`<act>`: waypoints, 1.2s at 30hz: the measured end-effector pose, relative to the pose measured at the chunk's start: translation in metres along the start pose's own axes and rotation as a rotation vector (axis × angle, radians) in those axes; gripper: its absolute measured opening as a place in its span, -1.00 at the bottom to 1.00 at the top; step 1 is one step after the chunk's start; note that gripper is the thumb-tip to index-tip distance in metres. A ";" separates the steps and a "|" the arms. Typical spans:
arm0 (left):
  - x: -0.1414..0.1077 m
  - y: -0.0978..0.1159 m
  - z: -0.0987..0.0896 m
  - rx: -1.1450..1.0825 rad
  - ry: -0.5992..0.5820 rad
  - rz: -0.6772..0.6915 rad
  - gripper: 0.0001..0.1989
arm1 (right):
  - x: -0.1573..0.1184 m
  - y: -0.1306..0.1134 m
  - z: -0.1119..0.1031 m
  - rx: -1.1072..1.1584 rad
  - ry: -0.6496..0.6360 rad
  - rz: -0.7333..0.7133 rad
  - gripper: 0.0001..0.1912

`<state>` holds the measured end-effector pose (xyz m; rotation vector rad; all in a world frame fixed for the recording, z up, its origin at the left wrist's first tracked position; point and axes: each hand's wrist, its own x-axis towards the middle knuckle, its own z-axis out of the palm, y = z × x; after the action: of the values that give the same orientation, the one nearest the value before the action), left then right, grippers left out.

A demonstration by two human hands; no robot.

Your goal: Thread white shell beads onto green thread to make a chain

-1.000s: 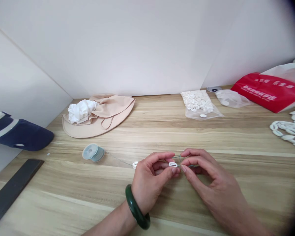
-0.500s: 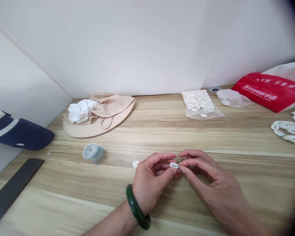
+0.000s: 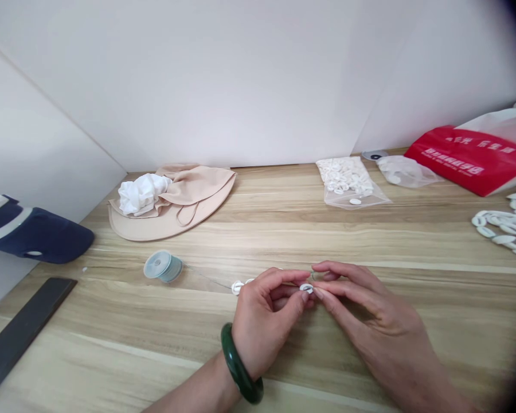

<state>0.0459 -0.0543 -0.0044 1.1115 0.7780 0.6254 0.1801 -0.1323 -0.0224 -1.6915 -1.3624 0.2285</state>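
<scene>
Between thumb and fingers, my left hand (image 3: pixel 269 307) pinches a small white cowrie shell (image 3: pixel 306 288); a green bangle (image 3: pixel 241 364) circles that wrist. My right hand (image 3: pixel 370 315) meets it from the right, its thumb and fingers pinched at the shell's edge on a thin cord (image 3: pixel 313 275). A spool of pale blue-green cord (image 3: pixel 163 267) stands to the left, and its strand runs toward my left hand. More white shells (image 3: pixel 237 287) sit on that strand, partly hidden behind my left hand.
A clear bag of shells (image 3: pixel 348 182) lies at the back, with a red and white bag (image 3: pixel 473 159) farther right. Strung shells (image 3: pixel 503 226) are heaped at the right edge. A beige hat (image 3: pixel 176 221), a navy object (image 3: pixel 55 232) and a dark flat bar (image 3: pixel 23 332) occupy the left.
The cowrie shell has tilted between my fingertips and shows less of its slotted face. Both hands stay almost in place.
</scene>
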 end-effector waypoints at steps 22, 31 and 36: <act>0.003 0.000 0.000 -0.153 -0.002 -0.168 -0.72 | 0.000 0.000 0.004 0.134 -0.044 0.053 -0.83; 0.004 0.005 -0.003 0.047 0.074 0.010 -0.86 | 0.005 -0.003 0.005 0.382 0.024 0.241 -0.89; 0.006 0.004 -0.007 0.189 0.071 0.159 -0.87 | 0.007 -0.011 0.003 0.476 0.041 0.344 -0.91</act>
<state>0.0441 -0.0445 -0.0041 1.3396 0.8273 0.7396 0.1735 -0.1254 -0.0136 -1.4980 -0.8877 0.6566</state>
